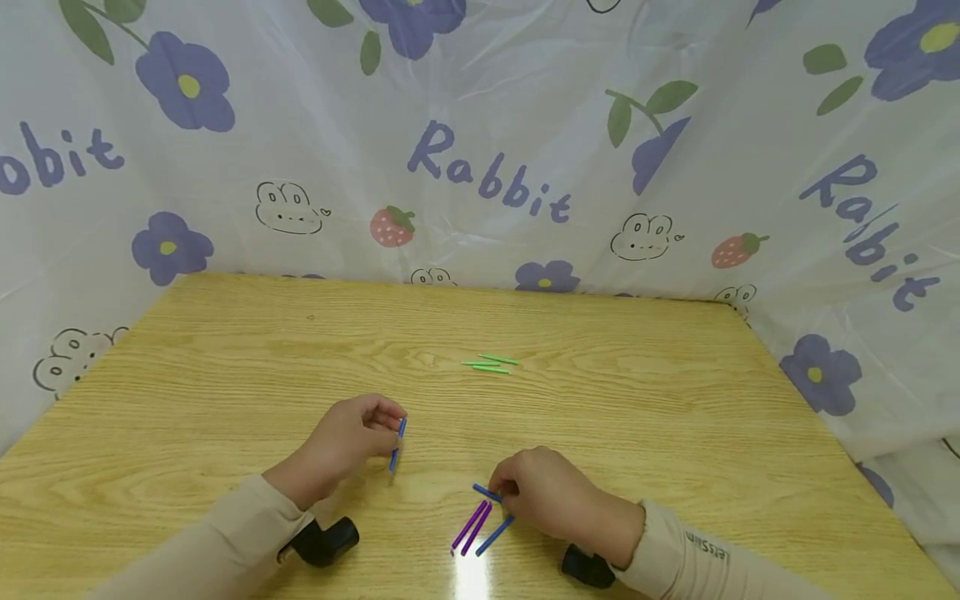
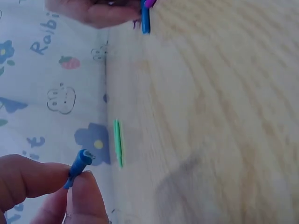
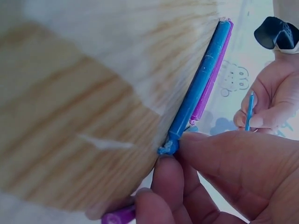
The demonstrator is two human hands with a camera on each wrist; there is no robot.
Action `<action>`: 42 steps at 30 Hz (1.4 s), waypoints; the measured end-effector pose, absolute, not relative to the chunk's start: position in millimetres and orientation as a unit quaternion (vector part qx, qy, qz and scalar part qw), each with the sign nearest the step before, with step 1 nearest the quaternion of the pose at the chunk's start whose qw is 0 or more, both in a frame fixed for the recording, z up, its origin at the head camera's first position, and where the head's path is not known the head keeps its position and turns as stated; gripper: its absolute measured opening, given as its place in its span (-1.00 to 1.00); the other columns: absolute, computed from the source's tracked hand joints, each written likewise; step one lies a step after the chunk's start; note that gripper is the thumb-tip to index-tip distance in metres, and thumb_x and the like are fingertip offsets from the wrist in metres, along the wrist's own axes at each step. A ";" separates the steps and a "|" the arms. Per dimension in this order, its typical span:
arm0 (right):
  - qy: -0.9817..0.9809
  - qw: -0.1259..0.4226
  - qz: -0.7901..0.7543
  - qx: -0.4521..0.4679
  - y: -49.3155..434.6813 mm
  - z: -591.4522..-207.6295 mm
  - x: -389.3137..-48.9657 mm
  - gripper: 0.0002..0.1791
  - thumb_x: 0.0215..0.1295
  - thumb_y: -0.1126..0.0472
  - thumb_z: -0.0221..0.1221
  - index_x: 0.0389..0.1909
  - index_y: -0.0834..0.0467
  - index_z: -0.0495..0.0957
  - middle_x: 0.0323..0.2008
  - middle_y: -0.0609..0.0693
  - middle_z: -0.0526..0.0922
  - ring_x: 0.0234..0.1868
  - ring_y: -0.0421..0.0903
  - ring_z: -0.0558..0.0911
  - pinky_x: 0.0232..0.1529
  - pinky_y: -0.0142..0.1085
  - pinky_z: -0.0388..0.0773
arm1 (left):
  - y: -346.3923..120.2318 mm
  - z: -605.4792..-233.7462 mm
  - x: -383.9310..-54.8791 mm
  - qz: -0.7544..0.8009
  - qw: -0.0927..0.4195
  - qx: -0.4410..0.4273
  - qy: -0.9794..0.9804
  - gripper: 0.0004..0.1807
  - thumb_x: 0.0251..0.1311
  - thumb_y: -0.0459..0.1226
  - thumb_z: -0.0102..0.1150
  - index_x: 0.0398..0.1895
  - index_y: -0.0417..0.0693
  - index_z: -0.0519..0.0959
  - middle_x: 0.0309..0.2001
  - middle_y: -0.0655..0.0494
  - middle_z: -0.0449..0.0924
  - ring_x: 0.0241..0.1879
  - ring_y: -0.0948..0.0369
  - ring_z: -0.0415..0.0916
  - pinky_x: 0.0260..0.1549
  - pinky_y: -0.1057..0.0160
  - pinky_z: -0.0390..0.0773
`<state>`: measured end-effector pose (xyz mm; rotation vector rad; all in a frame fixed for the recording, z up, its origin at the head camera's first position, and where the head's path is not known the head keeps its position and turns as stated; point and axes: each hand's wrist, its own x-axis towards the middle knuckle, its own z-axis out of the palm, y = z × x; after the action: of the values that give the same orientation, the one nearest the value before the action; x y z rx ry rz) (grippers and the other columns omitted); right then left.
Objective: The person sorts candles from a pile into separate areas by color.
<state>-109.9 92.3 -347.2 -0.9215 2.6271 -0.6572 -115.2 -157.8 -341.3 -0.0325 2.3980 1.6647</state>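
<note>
My left hand (image 1: 348, 433) pinches a thin blue stick (image 1: 393, 462) between thumb and fingertips, held tilted above the wooden table. Its end shows up close as a blue tip (image 2: 80, 163) in the left wrist view. To the right and nearer, my right hand (image 1: 551, 496) has thumb and fingertips on the end of a second blue stick (image 3: 198, 88). Two purple sticks (image 1: 470, 529) lie side by side just left of it. Another short stick (image 1: 486, 492) pokes out by the right fingertips, partly hidden; it looks blue from the head and purple (image 3: 119, 216) from the right wrist.
Several green sticks (image 1: 491, 365) lie loosely grouped farther back on the wooden table (image 1: 637, 375). A white curtain (image 1: 487, 100) with flowers and rabbits hangs behind and beside the table. Black wrist devices (image 1: 330, 542) sit under both wrists.
</note>
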 end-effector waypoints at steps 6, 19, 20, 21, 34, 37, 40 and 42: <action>0.912 0.144 -0.219 -0.315 92.2 -346.8 -110.1 -0.85 0.03 0.39 0.17 -0.39 0.12 0.64 -0.55 -0.24 0.54 -0.55 -0.40 0.39 -0.52 -0.52 0.37 | -171.7 -340.8 -125.2 0.560 0.107 -0.015 0.821 -0.66 0.07 -0.45 0.05 -0.04 -0.36 0.39 -0.22 -0.06 0.44 -0.27 0.17 0.44 -0.25 0.18 0.52; 0.908 0.150 -0.222 -0.323 91.6 -346.3 -110.9 -0.84 0.03 0.40 0.17 -0.39 0.12 0.63 -0.54 -0.24 0.53 -0.54 -0.39 0.39 -0.52 -0.52 0.37 | -207.2 -346.2 -141.0 0.542 0.102 -0.043 0.833 -0.63 0.11 -0.43 0.03 0.01 -0.40 0.35 -0.24 -0.05 0.43 -0.29 0.18 0.43 -0.26 0.22 0.53; 0.908 0.150 -0.222 -0.322 91.6 -346.3 -110.9 -0.84 0.03 0.40 0.17 -0.39 0.11 0.63 -0.54 -0.25 0.53 -0.54 -0.39 0.39 -0.52 -0.52 0.37 | -209.0 -346.5 -141.9 0.539 0.102 -0.045 0.835 -0.63 0.11 -0.43 0.03 0.00 -0.40 0.35 -0.25 -0.05 0.42 -0.29 0.18 0.42 -0.27 0.22 0.53; 0.909 0.151 -0.222 -0.320 91.5 -346.3 -110.9 -0.84 0.03 0.40 0.17 -0.39 0.11 0.63 -0.54 -0.25 0.53 -0.55 -0.39 0.39 -0.52 -0.51 0.37 | -210.5 -346.8 -142.9 0.538 0.101 -0.045 0.836 -0.63 0.10 -0.44 0.03 0.00 -0.40 0.35 -0.25 -0.05 0.42 -0.30 0.18 0.42 -0.27 0.22 0.53; 0.913 0.150 -0.216 -0.313 91.2 -346.3 -110.5 -0.85 0.04 0.39 0.16 -0.39 0.11 0.62 -0.56 -0.25 0.51 -0.57 -0.38 0.37 -0.55 -0.51 0.36 | -222.6 -351.8 -155.8 0.517 0.100 -0.052 0.849 -0.67 0.11 -0.45 0.03 -0.04 -0.42 0.36 -0.27 -0.05 0.41 -0.32 0.21 0.40 -0.32 0.26 0.52; 0.913 0.145 -0.216 -0.315 91.4 -346.3 -110.3 -0.85 0.04 0.39 0.17 -0.39 0.11 0.62 -0.57 -0.25 0.50 -0.58 -0.37 0.37 -0.55 -0.51 0.35 | -223.4 -352.5 -157.7 0.510 0.098 -0.050 0.853 -0.68 0.11 -0.45 0.03 -0.05 -0.42 0.37 -0.28 -0.05 0.42 -0.33 0.21 0.40 -0.34 0.27 0.52; 0.913 0.139 -0.215 -0.319 91.4 -346.1 -110.1 -0.85 0.02 0.39 0.17 -0.40 0.12 0.63 -0.58 -0.26 0.50 -0.59 -0.38 0.36 -0.55 -0.51 0.35 | -224.0 -353.1 -159.2 0.509 0.098 -0.049 0.854 -0.68 0.11 -0.45 0.03 -0.05 -0.42 0.38 -0.28 -0.05 0.42 -0.34 0.20 0.40 -0.33 0.27 0.51; 0.913 0.137 -0.215 -0.319 91.3 -346.1 -110.2 -0.85 0.02 0.40 0.17 -0.40 0.12 0.62 -0.58 -0.26 0.50 -0.59 -0.38 0.36 -0.55 -0.51 0.35 | -224.4 -353.9 -160.4 0.510 0.100 -0.047 0.853 -0.68 0.11 -0.46 0.02 -0.04 -0.43 0.38 -0.27 -0.06 0.43 -0.33 0.20 0.40 -0.33 0.27 0.51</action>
<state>-110.2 91.3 -346.1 -0.9233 2.6411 -0.6232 -160.4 -224.4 -353.9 -0.1377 2.5209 1.5088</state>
